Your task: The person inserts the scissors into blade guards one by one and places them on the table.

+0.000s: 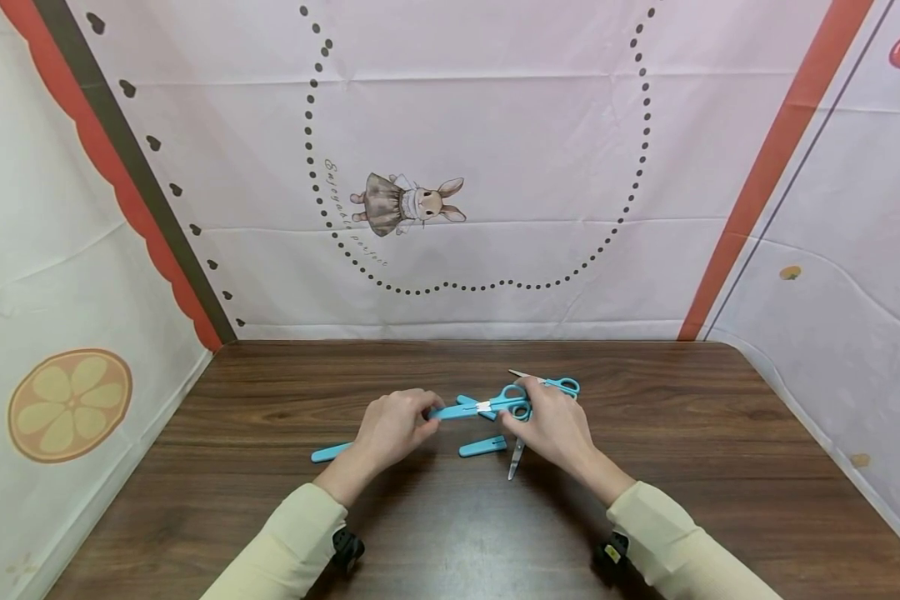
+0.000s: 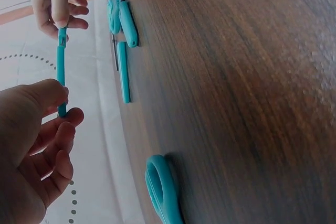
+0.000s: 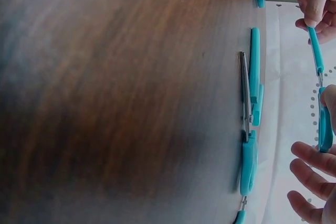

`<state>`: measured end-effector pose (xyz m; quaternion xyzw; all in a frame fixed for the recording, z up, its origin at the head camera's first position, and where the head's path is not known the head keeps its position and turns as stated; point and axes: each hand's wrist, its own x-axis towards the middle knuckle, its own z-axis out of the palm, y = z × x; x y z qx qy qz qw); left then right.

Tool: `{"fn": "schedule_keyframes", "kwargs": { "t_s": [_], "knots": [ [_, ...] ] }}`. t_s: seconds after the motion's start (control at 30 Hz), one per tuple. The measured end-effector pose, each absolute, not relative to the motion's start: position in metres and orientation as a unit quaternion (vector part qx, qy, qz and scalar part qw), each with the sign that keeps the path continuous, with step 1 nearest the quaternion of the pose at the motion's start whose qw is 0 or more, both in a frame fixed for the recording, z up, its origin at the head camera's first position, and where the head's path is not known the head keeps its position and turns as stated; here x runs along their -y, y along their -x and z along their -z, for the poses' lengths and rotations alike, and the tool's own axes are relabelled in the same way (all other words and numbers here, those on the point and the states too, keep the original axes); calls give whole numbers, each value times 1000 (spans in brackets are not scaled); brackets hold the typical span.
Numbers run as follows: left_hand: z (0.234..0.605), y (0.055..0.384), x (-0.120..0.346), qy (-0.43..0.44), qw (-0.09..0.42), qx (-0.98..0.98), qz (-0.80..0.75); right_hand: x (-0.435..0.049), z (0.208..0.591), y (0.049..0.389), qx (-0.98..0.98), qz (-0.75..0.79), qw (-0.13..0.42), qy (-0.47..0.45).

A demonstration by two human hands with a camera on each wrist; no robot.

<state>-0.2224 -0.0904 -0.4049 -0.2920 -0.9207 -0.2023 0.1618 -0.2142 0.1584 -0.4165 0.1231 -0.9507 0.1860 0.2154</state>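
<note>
Both hands hold one pair of scissors [image 1: 507,403] with blue handles, raised above the table. A blue blade cover [image 1: 457,412] sits over its blades, a bit of metal showing between cover and handles. My left hand [image 1: 392,427] pinches the cover's far end between thumb and index finger. On the other side, my right hand [image 1: 553,427] grips the handles, its other fingers spread in the right wrist view. Below lie two loose blue covers, one in front [image 1: 483,447] and one behind [image 1: 465,401]. Uncovered scissor blades [image 1: 515,462] point forward from beneath the right hand.
Another bare pair of scissors [image 1: 564,385] lies beyond the right hand. At left, a blue cover [image 1: 330,453] pokes out from behind the left hand; a blue scissor handle [image 2: 164,190] shows there in the left wrist view. Printed cloth [image 1: 540,167] walls the brown wooden table [image 1: 195,500].
</note>
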Motion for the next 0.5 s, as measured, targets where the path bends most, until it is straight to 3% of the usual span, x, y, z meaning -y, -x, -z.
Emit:
{"fn": "schedule_keyframes", "kwargs": {
  "t_s": [0.5],
  "knots": [
    [407, 222, 92, 286, 172, 924, 187, -156, 418, 214, 953, -193, 199, -118]
  ]
}}
